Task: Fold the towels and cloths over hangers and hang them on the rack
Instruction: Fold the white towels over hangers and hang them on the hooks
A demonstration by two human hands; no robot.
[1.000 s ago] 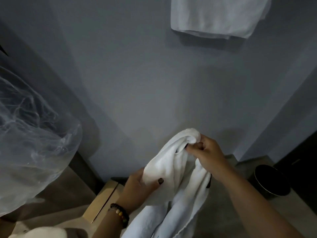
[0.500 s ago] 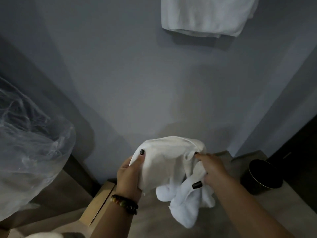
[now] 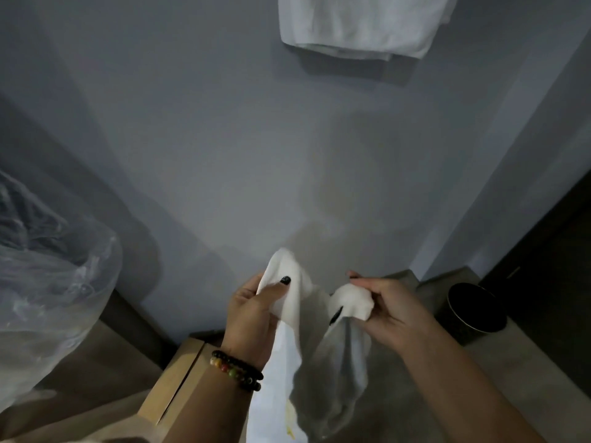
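Note:
A white towel (image 3: 287,372) hangs between both hands in front of a grey wall. My left hand (image 3: 252,311) pinches one upper edge, thumb laid over the cloth. My right hand (image 3: 393,308) grips a bunched part of the other edge, a small dark tag showing just below it. The towel's lower part droops out of view at the bottom. Another white towel (image 3: 361,24) hangs folded high on the wall at the top; its hanger and the rack are out of view.
A clear plastic bag (image 3: 48,282) bulges at the left. A cardboard box (image 3: 179,385) sits on the floor below my left wrist. A dark round bin (image 3: 473,311) stands at the right near a dark doorway.
The hands have drawn apart, spreading the towel's top edge; the bunched cloth has dropped open and hangs down longer between them.

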